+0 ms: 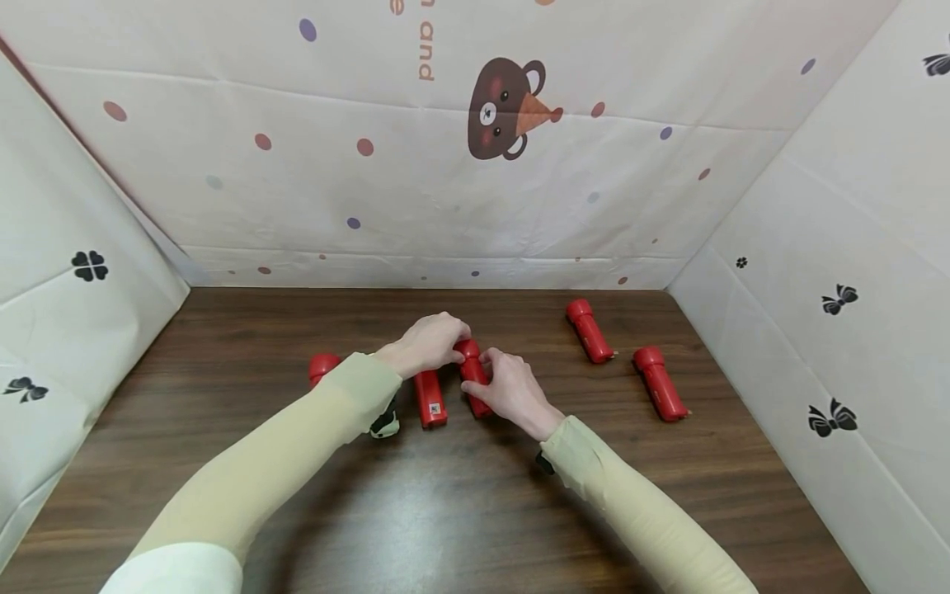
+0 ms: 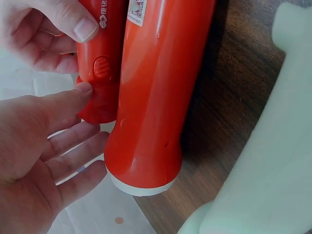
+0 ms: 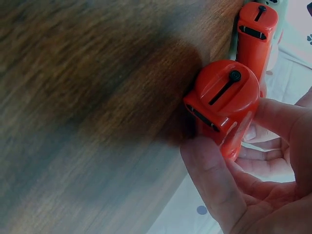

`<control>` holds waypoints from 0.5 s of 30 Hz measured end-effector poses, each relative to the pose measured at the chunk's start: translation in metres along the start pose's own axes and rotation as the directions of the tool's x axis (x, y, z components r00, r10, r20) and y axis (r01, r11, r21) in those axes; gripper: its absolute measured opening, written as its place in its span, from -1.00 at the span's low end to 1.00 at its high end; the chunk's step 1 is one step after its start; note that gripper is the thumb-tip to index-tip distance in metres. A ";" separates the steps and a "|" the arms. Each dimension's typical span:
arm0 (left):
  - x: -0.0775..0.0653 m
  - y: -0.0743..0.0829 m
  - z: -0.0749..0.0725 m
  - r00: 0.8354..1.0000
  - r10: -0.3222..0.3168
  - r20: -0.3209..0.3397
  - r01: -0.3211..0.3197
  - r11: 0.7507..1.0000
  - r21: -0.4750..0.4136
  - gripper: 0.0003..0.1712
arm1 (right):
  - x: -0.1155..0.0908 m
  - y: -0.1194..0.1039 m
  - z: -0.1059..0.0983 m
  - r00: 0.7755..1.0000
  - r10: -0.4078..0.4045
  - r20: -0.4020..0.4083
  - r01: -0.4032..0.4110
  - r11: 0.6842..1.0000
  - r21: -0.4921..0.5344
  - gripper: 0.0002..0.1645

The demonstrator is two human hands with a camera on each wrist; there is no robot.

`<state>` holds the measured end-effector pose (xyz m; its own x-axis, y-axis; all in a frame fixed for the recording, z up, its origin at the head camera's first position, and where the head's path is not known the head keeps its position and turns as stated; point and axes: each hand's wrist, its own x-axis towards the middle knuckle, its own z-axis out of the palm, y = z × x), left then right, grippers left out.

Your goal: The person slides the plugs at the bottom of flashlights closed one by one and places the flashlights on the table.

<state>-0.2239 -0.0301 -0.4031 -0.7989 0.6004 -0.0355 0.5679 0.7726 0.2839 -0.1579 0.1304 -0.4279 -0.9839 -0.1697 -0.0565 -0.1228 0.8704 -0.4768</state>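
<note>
White sleeve [image 1: 178,569] foremost, left hand [image 1: 430,340] and right hand [image 1: 512,386] pinch a red torch [image 1: 473,373] right of the stickered torch [image 1: 429,392] — aligning it, I'd guess, with gentle nudges needed next.

centre flashlight [image 1: 477,375]: red, white print | flashlight left of centre [image 1: 430,396]: red, white label, white rim | far-left flashlight [image 1: 322,365]: red | two flashlights at right [image 1: 591,332] [image 1: 660,384]: red | tabletop [image 1: 460,511]: dark-brown wood grain | sleeves [image 1: 289,437]: pale yellow, pale-green cuffs [image 1: 371,384] | back wall [image 1: 185,198], top: white, reddish and purple dots, brown bear [image 1: 491,111], orange hat [image 1: 533,114] | side walls [image 1: 801,239]: white, black bows [image 1: 832,418], clovers [image 1: 90,266]
</note>
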 end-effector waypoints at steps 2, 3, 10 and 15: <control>-0.001 0.000 -0.001 1.000 0.001 -0.001 -0.001 1.000 -0.001 -0.83 | 0.000 0.000 0.000 1.000 -0.009 -0.012 0.009 1.000 -0.003 -0.45; -0.001 0.000 -0.001 1.000 -0.001 -0.004 0.001 1.000 -0.002 -0.81 | 0.000 0.000 0.000 1.000 -0.015 -0.019 0.014 1.000 -0.003 -0.45; -0.005 0.000 -0.003 0.999 -0.028 -0.018 0.028 0.999 -0.015 -0.60 | -0.002 0.002 -0.005 0.997 -0.031 -0.066 0.031 1.000 -0.001 -0.41; -0.011 -0.001 -0.004 0.997 -0.052 -0.049 0.051 0.999 -0.013 -0.49 | -0.005 0.008 -0.009 0.997 -0.025 -0.073 0.024 1.000 -0.017 -0.35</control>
<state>-0.2167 -0.0383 -0.3993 -0.8360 0.5487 -0.0031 0.5238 0.7996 0.2939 -0.1555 0.1424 -0.4232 -0.9873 -0.1575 0.0199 -0.1487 0.8739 -0.4629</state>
